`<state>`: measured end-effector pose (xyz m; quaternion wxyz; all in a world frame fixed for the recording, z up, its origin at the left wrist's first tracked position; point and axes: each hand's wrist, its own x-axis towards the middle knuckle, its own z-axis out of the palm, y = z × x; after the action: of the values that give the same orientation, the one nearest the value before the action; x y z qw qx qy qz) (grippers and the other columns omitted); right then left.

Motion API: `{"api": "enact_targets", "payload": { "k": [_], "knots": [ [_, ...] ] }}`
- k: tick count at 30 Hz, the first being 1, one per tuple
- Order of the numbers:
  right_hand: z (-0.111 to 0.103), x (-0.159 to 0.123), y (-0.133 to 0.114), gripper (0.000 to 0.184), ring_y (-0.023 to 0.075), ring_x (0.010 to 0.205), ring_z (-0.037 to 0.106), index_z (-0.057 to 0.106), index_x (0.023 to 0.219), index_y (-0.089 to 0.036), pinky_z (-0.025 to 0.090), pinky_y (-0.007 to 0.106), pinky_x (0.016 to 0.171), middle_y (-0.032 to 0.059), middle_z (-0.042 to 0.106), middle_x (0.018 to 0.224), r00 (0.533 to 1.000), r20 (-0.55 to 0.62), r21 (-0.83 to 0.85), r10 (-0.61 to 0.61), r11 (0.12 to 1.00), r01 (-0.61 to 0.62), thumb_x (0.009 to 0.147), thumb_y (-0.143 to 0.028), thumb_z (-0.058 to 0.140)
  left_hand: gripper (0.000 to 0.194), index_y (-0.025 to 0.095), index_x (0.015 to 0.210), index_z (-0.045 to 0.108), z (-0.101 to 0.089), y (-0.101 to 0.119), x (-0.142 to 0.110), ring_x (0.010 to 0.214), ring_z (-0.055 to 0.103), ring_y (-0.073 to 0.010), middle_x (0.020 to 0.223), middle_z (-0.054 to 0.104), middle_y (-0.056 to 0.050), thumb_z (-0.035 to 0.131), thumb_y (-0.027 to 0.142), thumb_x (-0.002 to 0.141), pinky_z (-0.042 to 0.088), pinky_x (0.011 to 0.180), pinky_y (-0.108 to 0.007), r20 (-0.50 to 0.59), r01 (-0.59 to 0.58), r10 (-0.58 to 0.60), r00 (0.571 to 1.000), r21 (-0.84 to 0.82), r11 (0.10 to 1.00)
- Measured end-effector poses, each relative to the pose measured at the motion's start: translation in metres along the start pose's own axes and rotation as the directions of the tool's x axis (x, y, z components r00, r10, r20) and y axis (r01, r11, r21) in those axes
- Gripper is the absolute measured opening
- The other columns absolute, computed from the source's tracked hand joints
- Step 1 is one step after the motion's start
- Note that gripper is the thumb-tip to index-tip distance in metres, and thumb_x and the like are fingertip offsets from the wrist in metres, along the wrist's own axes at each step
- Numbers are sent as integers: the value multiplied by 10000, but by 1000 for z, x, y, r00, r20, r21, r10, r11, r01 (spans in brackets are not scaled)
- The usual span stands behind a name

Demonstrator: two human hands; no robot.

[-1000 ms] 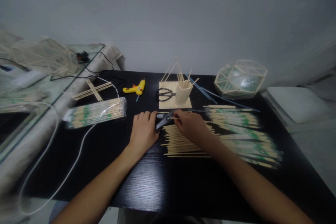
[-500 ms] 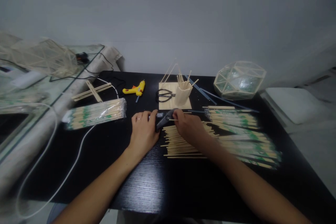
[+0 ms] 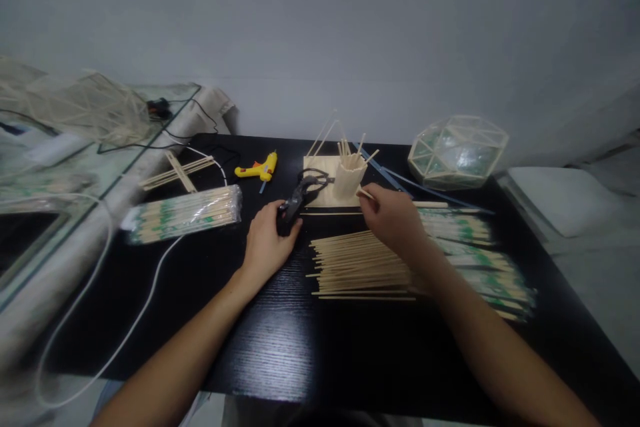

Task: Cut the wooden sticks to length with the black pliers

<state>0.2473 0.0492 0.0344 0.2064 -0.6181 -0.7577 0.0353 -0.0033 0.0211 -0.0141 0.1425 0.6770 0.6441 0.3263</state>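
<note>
The cutters (image 3: 295,203) are clamped in the fingers of the left hand (image 3: 268,235) and a stick (image 3: 367,193) is pinched between those of the right hand (image 3: 393,217), just beside the stick-filled cup (image 3: 347,182), which could be tipped if brushed by that hand.

Black table (image 3: 380,347), wood-grain top. Left side: clear-wrapped stick pack (image 3: 185,213), crossed sticks (image 3: 181,173) behind it, white cable (image 3: 158,273) running across. Toward back: yellow glue gun (image 3: 264,167), square wooden board (image 3: 320,162). Centre right: pile of loose sticks (image 3: 360,267), roughly parallel. Right: more wrapped packs (image 3: 493,267), partly hidden. Back right: bluish strips (image 3: 387,175), faceted object (image 3: 457,153) with pale frame, clear panels.
</note>
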Motion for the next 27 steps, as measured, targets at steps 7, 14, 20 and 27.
{"api": "enact_targets", "payload": {
  "k": [7, 14, 20, 27],
  "knots": [
    [3, 5, 9, 224, 189, 712, 619, 714, 836, -170, 276, 295, 629, 74, 735, 790, 953, 301, -103, 47, 995, -17, 960, -255, 548, 321, 202, 1066, 644, -3, -1, 2, 780, 628, -186, 854, 672, -14, 592, 484, 923, 478, 752, -302, -9, 131, -146, 989, -382, 915],
    [3, 3, 4, 116, 179, 756, 650, 757, 869, -175, 340, 255, 646, 60, 756, 836, 865, 496, 32, -79, 997, 73, 881, -182, 642, 286, 182, 1009, 634, -2, -2, 8, 724, 630, -162, 813, 664, -9, 636, 445, 897, 495, 737, -291, 27, 163, -181, 983, -577, 800],
    [7, 2, 4, 116, 168, 776, 681, 766, 826, -171, 399, 225, 666, 43, 770, 837, 785, 591, 176, -184, 980, 97, 820, -103, 672, 260, 188, 1011, 643, -2, -1, 6, 724, 620, -159, 814, 657, -2, 654, 416, 885, 483, 731, -294, 60, 172, -167, 984, -563, 808],
    [21, 0, 4, 48, 187, 812, 689, 760, 825, -163, 409, 235, 691, 57, 774, 862, 771, 591, 219, -238, 967, 130, 856, -190, 735, 260, 190, 1021, 659, -2, 0, 4, 786, 615, -178, 853, 654, -11, 662, 407, 878, 465, 773, -313, 62, 144, -130, 990, -507, 850]
  ]
}}
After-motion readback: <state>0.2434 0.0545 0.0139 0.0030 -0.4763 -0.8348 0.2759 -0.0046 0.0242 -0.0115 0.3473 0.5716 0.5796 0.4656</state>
